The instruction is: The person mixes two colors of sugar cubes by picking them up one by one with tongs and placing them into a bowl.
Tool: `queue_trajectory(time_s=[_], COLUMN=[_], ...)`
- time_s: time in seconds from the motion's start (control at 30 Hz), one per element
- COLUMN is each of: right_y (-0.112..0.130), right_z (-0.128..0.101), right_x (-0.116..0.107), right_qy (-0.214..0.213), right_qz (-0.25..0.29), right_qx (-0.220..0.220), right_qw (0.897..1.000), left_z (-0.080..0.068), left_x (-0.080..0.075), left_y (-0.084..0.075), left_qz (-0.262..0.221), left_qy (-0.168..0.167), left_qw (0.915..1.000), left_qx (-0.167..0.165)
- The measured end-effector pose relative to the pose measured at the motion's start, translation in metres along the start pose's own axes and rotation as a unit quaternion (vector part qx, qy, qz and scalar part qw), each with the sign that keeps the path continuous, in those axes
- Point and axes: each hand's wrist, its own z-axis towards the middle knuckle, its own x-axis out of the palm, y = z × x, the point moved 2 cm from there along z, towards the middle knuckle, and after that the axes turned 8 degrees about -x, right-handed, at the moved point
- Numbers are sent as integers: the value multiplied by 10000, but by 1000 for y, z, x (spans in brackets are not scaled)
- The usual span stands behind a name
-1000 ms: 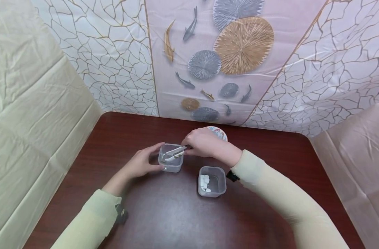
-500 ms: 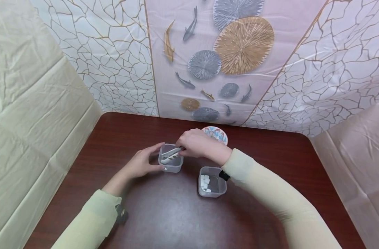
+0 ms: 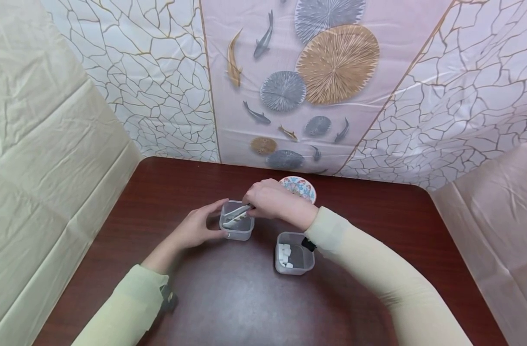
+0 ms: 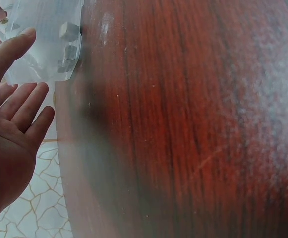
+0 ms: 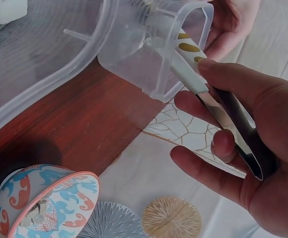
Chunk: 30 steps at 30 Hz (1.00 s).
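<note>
A: What is the right hand (image 3: 269,199) doing?

B: It is closing around the tongs (image 5: 188,75). The thumb is pressing the upper side, and the fingers are bending about the handle.

A: Where are the tongs resting?

B: They are slanting down into the left box (image 3: 240,236), with their pale tips lying inside its walls. Whether the tips are pinching anything is hard to tell.

A: And the left hand (image 3: 193,227)?

B: It is forming a wide curve at the side of the left box. The thumb is touching the near corner and the fingers are reaching the far one, so that the hand is holding the box between them.

A: What is the left box containing?

B: In the left wrist view, a small pale cube (image 4: 69,31) is showing through its clear wall.

A: What is standing nearby?

B: The right box (image 3: 295,270) is standing nearer the person, with white cubes (image 3: 285,254) gathering along its left side. A patterned bowl (image 3: 304,186) is sitting beyond the right hand, which is partly covering it. All are resting on a dark red table (image 3: 241,298).
</note>
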Motion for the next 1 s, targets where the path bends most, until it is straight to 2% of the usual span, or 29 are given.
queue_trajectory(time_s=[0.33,0.57,1.0], right_y=[-1,-3,1], right_z=[-4,-7,6], right_x=[-5,-8,9], right_qy=[-87,-124,143], right_qz=[-285,-57,-150], right_qx=[68,101,178], right_qw=[9995,9999,9996], left_z=[0,0,-1], left_x=[0,-1,-1], left_y=[0,0,0], left_qz=[-3,23,7], left_qy=[-11,-24,14], left_qw=[10000,10000,10000], left_qx=[29,-26,-8])
